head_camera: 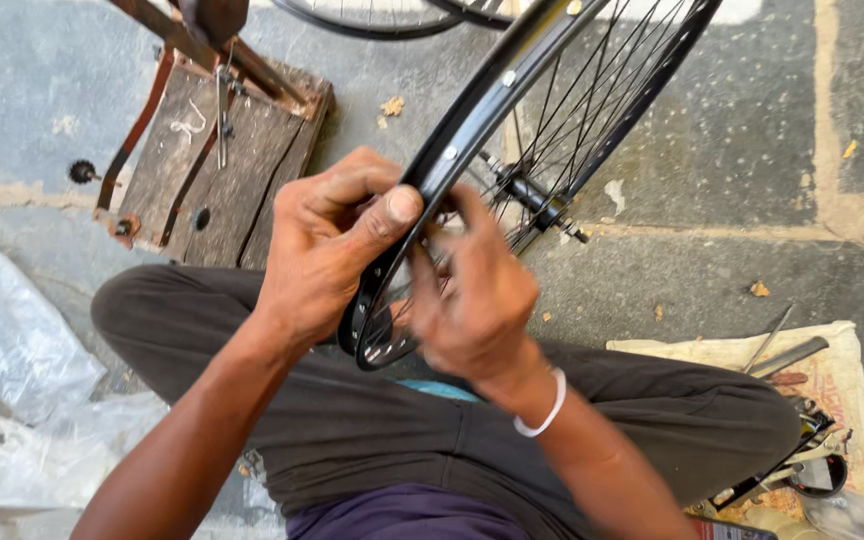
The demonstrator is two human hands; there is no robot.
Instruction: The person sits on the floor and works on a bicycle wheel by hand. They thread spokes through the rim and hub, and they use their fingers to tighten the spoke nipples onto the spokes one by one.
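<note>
Wheel: a black bicycle rim with thin spokes stands tilted over the seated person's lap, its lower edge between both hands.
Left hand: the left hand grips the rim, thumb pressed flat on its outer face.
Right hand: the right hand curls at the spokes, apparently pinching one; motion blur hides the fingertips.
Surroundings: wooden block on the stone floor, tools on cloth at right.

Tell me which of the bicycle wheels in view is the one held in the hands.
It is the black spoked wheel in the middle, gripped at its near rim by the left hand and right hand. The other wheels lie untouched at the frame's edges.
</note>
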